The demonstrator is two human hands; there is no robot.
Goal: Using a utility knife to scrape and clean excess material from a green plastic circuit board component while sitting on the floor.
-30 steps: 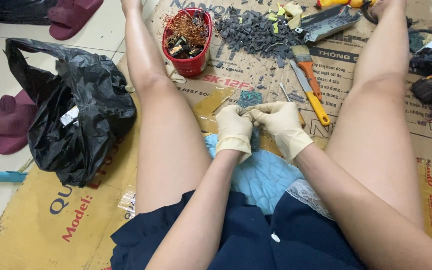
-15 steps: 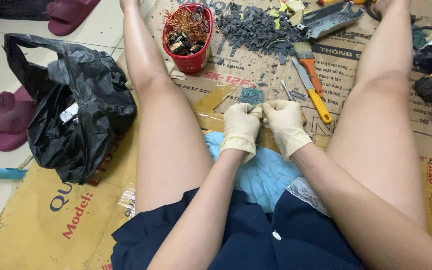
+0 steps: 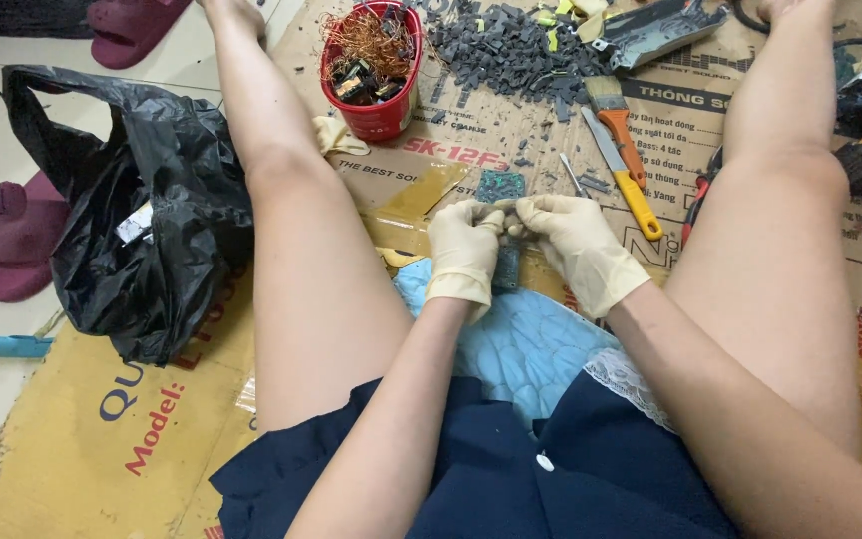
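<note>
Both gloved hands meet above a blue cushion (image 3: 521, 344) between the legs. The left hand (image 3: 464, 250) and right hand (image 3: 576, 245) pinch a small green circuit board (image 3: 502, 190), its top edge pointing to twelve o'clock. A red tub (image 3: 376, 110) sits at eleven o'clock.

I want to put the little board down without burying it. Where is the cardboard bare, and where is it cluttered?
Bare cardboard lies in front of the black bag. A smaller bare patch sits between the red cup and the gloved hands. Crowded: dark chips, brush, knife.
</note>
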